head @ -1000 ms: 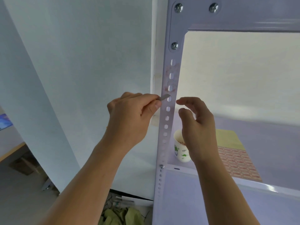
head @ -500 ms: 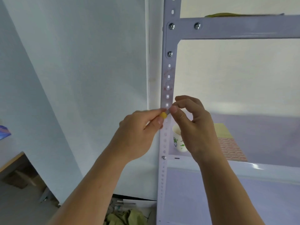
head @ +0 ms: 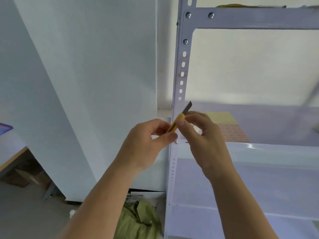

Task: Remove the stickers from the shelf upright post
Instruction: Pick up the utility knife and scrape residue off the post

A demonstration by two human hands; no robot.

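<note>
Your left hand [head: 148,140] and right hand [head: 205,140] meet before the post [head: 177,87], both pinching a yellow knife [head: 176,124]; left takes its lower end, right its upper; the blade [head: 188,107] points to 1 o'clock; faint reddish sticker traces [head: 179,62] mark the post at 12 o'clock from your hands; a green cloth [head: 138,219] lies at 6 o'clock.

At frame centre the left hand [head: 148,140] grips a yellow utility knife [head: 178,120] (grey blade out, tilted up-right); the right hand [head: 205,140] pinches its front end, before the upright post [head: 181,75].
</note>
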